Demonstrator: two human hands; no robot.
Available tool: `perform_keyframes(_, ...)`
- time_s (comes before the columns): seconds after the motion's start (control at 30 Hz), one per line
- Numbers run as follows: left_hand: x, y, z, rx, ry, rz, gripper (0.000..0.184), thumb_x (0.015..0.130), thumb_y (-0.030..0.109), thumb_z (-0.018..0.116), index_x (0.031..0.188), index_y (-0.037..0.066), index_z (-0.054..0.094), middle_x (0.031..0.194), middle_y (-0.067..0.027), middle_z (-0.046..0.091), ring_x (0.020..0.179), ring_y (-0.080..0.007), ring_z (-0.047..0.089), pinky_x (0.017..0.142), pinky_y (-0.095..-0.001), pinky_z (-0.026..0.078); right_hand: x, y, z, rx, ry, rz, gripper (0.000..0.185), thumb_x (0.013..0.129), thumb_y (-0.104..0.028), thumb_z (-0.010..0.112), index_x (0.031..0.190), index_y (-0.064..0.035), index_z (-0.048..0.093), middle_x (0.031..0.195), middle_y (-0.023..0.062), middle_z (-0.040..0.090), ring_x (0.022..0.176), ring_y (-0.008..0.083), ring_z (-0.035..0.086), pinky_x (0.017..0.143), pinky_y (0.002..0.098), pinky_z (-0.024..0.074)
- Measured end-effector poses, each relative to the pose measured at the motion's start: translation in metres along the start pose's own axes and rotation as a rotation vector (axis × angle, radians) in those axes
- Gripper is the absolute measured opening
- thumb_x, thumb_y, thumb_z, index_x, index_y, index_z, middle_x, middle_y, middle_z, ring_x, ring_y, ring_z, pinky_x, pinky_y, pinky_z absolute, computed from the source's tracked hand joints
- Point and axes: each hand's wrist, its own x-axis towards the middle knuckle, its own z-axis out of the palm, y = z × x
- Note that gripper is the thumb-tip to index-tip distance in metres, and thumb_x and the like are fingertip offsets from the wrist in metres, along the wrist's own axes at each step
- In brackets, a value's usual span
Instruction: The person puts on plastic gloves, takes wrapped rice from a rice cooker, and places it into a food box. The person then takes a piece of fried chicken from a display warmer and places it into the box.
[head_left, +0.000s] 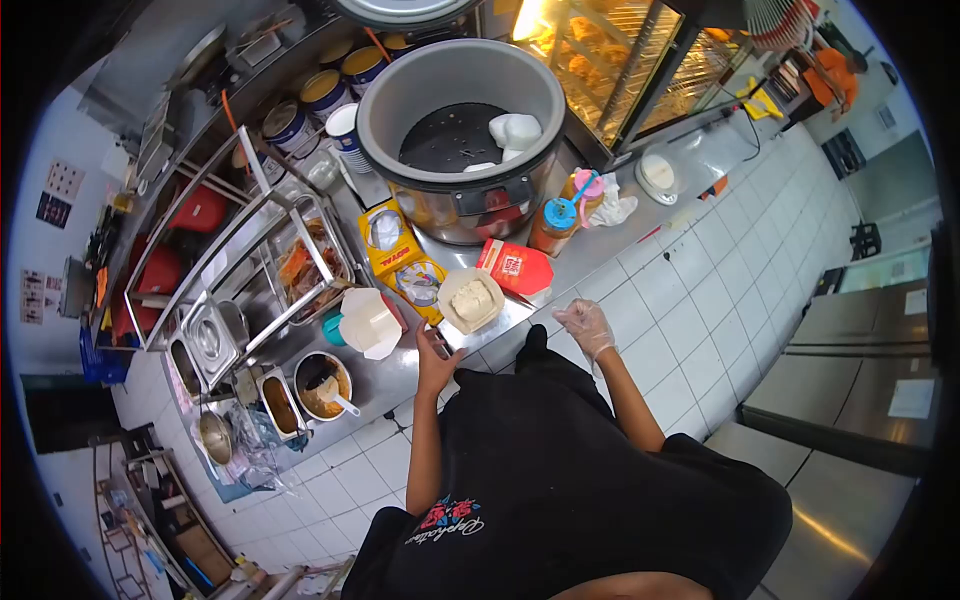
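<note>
My left hand (436, 362) is bare, at the front edge of the steel counter, thumb and fingers apart with nothing between them. Just beyond it stands an open takeout box (472, 303) filled with what looks like white rice. My right hand (587, 328), in a clear plastic glove, hovers past the counter edge with its fingers curled in; I see nothing in it. Nearest to that hand is a red takeout box (515, 268), tilted beside the rice box. An open white takeout box (370, 324) stands to the left of my left hand.
A large rice cooker (463, 215) stands behind the boxes, with sauce bottles (553, 226) to its right. Yellow glove boxes (388, 240) lie in front of it. On the left are a pot with a scoop (322, 386) and a metal rack (262, 215). A heated display (610, 70) is at the back.
</note>
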Motion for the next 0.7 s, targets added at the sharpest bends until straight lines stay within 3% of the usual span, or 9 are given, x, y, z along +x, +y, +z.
perform_keyframes(0.07, 0.007, 0.018, 0.008, 0.011, -0.029, 0.004, 0.128, 0.063, 0.018, 0.094, 0.158, 0.006, 0.009, 0.141, -0.0199, 0.034, 0.129, -0.0316, 0.043, 0.101, -0.0444, 0.047, -0.009, 0.006, 0.005, 0.128, 0.114, -0.104, 0.017, 0.083, -0.015, 0.078, 0.081, -0.0036, 0.067, 0.070, 0.0014, 0.063, 0.068, 0.0116, 0.059, 0.066, 0.0285, 0.0498)
perform_keyframes(0.17, 0.028, 0.004, 0.025, 0.083, 0.083, 0.295, 0.133, 0.060, 0.021, 0.096, 0.157, 0.003, 0.007, 0.144, -0.0202, 0.032, 0.134, -0.0338, 0.040, 0.109, -0.0458, 0.043, -0.031, 0.008, -0.015, 0.076, -0.040, 0.102, 0.014, 0.088, -0.015, 0.073, 0.085, -0.0040, 0.065, 0.074, -0.0002, 0.062, 0.070, 0.0091, 0.056, 0.066, 0.0270, 0.0485)
perform_keyframes(0.2, 0.033, 0.008, 0.030, -0.105, 0.065, 0.238, 0.137, 0.057, 0.022, 0.098, 0.157, 0.001, 0.007, 0.148, -0.0217, 0.028, 0.139, -0.0347, 0.036, 0.116, -0.0453, 0.036, -0.038, 0.010, -0.021, 0.064, -0.038, 0.141, 0.013, 0.089, -0.016, 0.072, 0.088, -0.0038, 0.066, 0.076, -0.0003, 0.062, 0.071, 0.0091, 0.057, 0.067, 0.0269, 0.0488)
perform_keyframes(0.3, 0.047, 0.007, 0.038, -0.012, 0.027, 0.331, 0.131, 0.058, 0.018, 0.097, 0.156, 0.001, 0.013, 0.150, -0.0209, 0.029, 0.138, -0.0326, 0.038, 0.115, -0.0426, 0.038, -0.059, 0.026, -0.043, 0.025, 0.034, 0.203, 0.015, 0.091, -0.018, 0.069, 0.097, -0.0041, 0.068, 0.082, 0.0008, 0.064, 0.077, 0.0107, 0.059, 0.071, 0.0282, 0.0504)
perform_keyframes(0.33, 0.053, 0.004, 0.046, -0.163, -0.040, 0.344, 0.112, 0.064, 0.013, 0.094, 0.152, 0.000, 0.026, 0.148, -0.0178, 0.040, 0.134, -0.0289, 0.046, 0.112, -0.0408, 0.040, -0.072, 0.034, -0.045, 0.010, 0.092, 0.176, 0.016, 0.092, -0.019, 0.068, 0.100, -0.0049, 0.068, 0.084, 0.0021, 0.065, 0.079, 0.0123, 0.060, 0.073, 0.0296, 0.0514)
perform_keyframes(0.43, 0.054, 0.020, 0.053, -0.134, -0.097, 0.241, 0.087, 0.072, 0.011, 0.089, 0.143, -0.003, 0.041, 0.134, -0.0180, 0.058, 0.123, -0.0268, 0.059, 0.107, -0.0394, 0.046, -0.108, 0.073, -0.055, 0.136, 0.165, 0.228, 0.018, 0.093, -0.019, 0.065, 0.104, -0.0052, 0.068, 0.087, 0.0031, 0.066, 0.080, 0.0137, 0.062, 0.073, 0.0312, 0.0523)
perform_keyframes(0.47, 0.043, 0.055, 0.056, -0.157, -0.028, 0.247, 0.065, 0.077, 0.012, 0.087, 0.130, -0.005, 0.055, 0.127, -0.0149, 0.064, 0.117, -0.0242, 0.063, 0.103, -0.0377, 0.049, -0.121, 0.093, -0.061, 0.209, 0.172, 0.267, 0.018, 0.094, -0.019, 0.064, 0.105, -0.0049, 0.067, 0.087, 0.0030, 0.066, 0.079, 0.0135, 0.062, 0.072, 0.0313, 0.0524)
perform_keyframes(0.67, -0.009, -0.021, 0.056, -0.099, 0.152, 0.030, 0.045, 0.086, 0.012, 0.080, 0.125, -0.002, 0.064, 0.119, -0.0128, 0.070, 0.111, -0.0229, 0.066, 0.101, -0.0363, 0.049, -0.177, 0.192, -0.117, 0.237, 0.290, 0.506, 0.019, 0.093, -0.015, 0.063, 0.107, -0.0023, 0.065, 0.084, 0.0028, 0.064, 0.071, 0.0123, 0.061, 0.066, 0.0279, 0.0533)
perform_keyframes(0.7, -0.035, -0.009, 0.055, 0.013, 0.191, -0.129, 0.052, 0.091, 0.031, 0.076, 0.128, 0.000, 0.060, 0.131, -0.0131, 0.065, 0.116, -0.0250, 0.063, 0.105, -0.0389, 0.046, -0.177, 0.205, -0.133, 0.206, 0.260, 0.511, 0.019, 0.093, -0.017, 0.063, 0.107, -0.0031, 0.066, 0.083, 0.0029, 0.065, 0.071, 0.0123, 0.061, 0.067, 0.0288, 0.0532)
